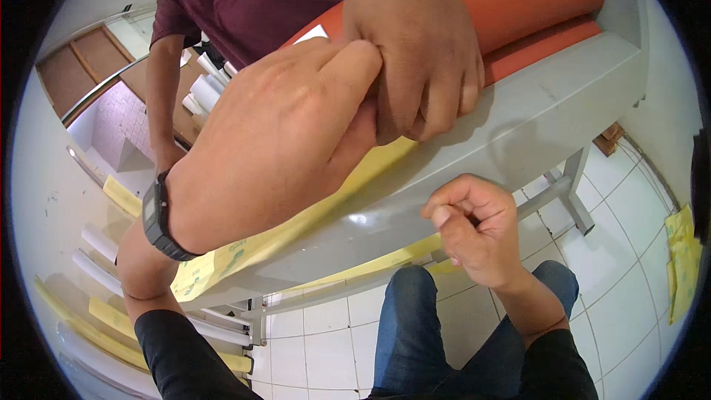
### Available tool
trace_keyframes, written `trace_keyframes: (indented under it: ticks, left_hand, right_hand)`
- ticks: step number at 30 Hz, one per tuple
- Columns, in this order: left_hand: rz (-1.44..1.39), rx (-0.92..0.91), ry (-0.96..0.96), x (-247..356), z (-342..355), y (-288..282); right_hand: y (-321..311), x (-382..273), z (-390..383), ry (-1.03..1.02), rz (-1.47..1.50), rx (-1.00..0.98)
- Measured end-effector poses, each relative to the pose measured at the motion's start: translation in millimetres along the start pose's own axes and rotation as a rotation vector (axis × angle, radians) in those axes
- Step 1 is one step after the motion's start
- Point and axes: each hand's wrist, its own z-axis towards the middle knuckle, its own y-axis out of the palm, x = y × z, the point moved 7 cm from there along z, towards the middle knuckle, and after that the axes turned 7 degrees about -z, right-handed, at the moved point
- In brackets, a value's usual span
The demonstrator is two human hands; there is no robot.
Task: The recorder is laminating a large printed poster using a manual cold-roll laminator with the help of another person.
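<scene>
My left hand [274, 133], with a dark wristwatch [157, 215] on its wrist, reaches up over the grey table edge. Its fingers are bent and closed, pressed against the hand [418, 44] of a person across from me. What lies between these two hands is hidden. A yellow printed sheet [222, 267] runs beneath my left hand along the table edge. My right hand [478, 230] hangs in front of that edge, apart from the table. Its fingers are curled in with the thumb against them, and nothing shows sticking out.
A large orange roll [533, 0] lies on the grey metal table [563, 89]. The other person, in a maroon shirt [259, 0], stands across it. White rolls [207, 92] are behind; white and yellow rolls [111, 318] lie at left. Yellow wrapping [680, 263] is at far right.
</scene>
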Motion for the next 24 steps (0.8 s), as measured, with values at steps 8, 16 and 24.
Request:
trace_keyframes:
  ticks: [8, 16, 24]
  left_hand:
    - [-0.011, 0.118, -0.016, 3, -30, -19]
    - [0.003, -0.057, -0.071, 32, -67, -23]
    - [-0.356, -0.050, -0.140, 19, -47, 9]
  right_hand:
    - [-5, 1, -3, -0.010, -0.028, 0.020]
    - [-3, -12, 1, -0.073, -0.076, 0.112]
    - [9, -14, 7, -0.062, -0.012, 0.130]
